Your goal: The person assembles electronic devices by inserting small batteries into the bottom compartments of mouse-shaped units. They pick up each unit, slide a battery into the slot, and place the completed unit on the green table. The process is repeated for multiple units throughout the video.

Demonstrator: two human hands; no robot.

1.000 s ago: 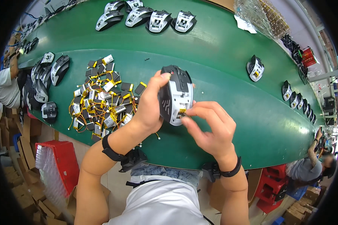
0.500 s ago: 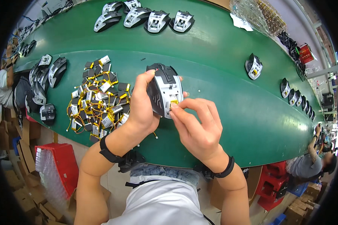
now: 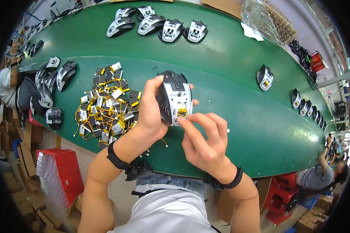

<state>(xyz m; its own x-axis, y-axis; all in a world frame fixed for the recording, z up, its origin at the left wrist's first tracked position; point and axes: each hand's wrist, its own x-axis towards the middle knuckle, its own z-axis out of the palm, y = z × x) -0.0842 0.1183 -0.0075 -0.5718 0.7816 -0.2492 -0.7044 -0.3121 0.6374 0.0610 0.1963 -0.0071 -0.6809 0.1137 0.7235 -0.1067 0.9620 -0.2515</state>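
Observation:
My left hand (image 3: 151, 110) is wrapped round a black and silver computer mouse (image 3: 168, 99), held tilted above the green table with its inner recess showing. A small battery with a yellow end (image 3: 182, 112) sits in the recess at the mouse's near end. My right hand (image 3: 208, 143) has curled fingers, the index fingertip touching the mouse right beside the battery; whatever lies under the fingertips is hidden. Left of the mouse lies a loose heap of small silver and black batteries (image 3: 105, 106) with yellow ends and thin wires.
More mice (image 3: 171, 30) stand along the far side, others (image 3: 46, 87) at the left and a row (image 3: 302, 105) at the right. One single mouse (image 3: 265, 77) stands right of centre. Red crate (image 3: 68, 171) and red stools (image 3: 282, 194) flank me. Co-workers sit at both ends.
The mouse and both hands sit slightly lower and further right in view, as does the scene around them. My right fingertips have slid toward the mouse's near end, uncovering more of the battery.

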